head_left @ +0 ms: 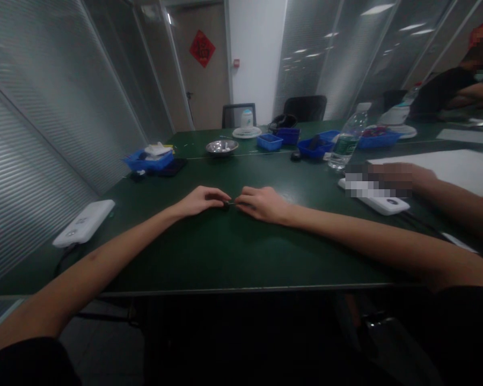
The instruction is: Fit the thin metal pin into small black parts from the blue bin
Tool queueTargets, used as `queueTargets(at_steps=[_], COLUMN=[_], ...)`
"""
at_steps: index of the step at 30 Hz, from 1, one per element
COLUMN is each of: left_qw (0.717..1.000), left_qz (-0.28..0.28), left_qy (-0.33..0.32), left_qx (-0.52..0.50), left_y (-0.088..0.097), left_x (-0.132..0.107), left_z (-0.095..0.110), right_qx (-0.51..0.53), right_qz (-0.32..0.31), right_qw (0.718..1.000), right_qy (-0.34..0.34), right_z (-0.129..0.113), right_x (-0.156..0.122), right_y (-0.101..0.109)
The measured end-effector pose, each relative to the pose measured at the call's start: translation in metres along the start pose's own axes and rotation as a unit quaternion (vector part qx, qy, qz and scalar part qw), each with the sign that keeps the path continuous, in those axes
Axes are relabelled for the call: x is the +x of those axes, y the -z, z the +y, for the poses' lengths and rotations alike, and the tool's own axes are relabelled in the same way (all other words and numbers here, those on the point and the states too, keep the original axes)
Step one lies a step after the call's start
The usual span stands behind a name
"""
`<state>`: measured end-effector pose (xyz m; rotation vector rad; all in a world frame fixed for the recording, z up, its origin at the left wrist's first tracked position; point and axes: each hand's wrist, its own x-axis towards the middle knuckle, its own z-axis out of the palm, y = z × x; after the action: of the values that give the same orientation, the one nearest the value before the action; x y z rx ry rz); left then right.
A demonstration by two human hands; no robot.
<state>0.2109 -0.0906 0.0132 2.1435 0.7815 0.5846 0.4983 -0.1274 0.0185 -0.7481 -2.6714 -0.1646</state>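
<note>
At the far left, a white device (84, 222) lies on the green surface (209, 252), nearer the viewer than a filled blue tray (148, 161). The left hand (201, 201) rests low, thumb and fingertips pinched together on a small dark object (226, 205). That object sits in the gap between both hands, just above the surface; its thin shaft points right, long axis roughly level and crosswise to the viewer. The right hand (263, 203) has its fingers curled together at the shaft's tip; whether they clamp it, I cannot tell. Farther right stands a clear bottle (345, 142).
</note>
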Motion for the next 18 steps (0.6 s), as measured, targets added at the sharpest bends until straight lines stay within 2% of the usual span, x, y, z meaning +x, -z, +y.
queueTargets(at_steps=[6, 13, 18], left_qw=[1.000, 0.999, 0.999], left_qz=[-0.005, 0.010, 0.030], left_qy=[0.012, -0.003, -0.020], left_qx=[-0.018, -0.036, -0.010], left_y=[-0.002, -0.016, -0.025], left_x=[0.002, 0.001, 0.002], left_z=[-0.002, 0.012, 0.019], right_qx=[-0.019, -0.029, -0.018], right_qz=[-0.011, 0.000, 0.021], right_qw=[1.000, 0.999, 1.000], right_qy=[0.012, 0.027, 0.001], right_z=[0.000, 0.001, 0.001], right_x=[0.001, 0.000, 0.001], right_y=[0.001, -0.003, -0.008])
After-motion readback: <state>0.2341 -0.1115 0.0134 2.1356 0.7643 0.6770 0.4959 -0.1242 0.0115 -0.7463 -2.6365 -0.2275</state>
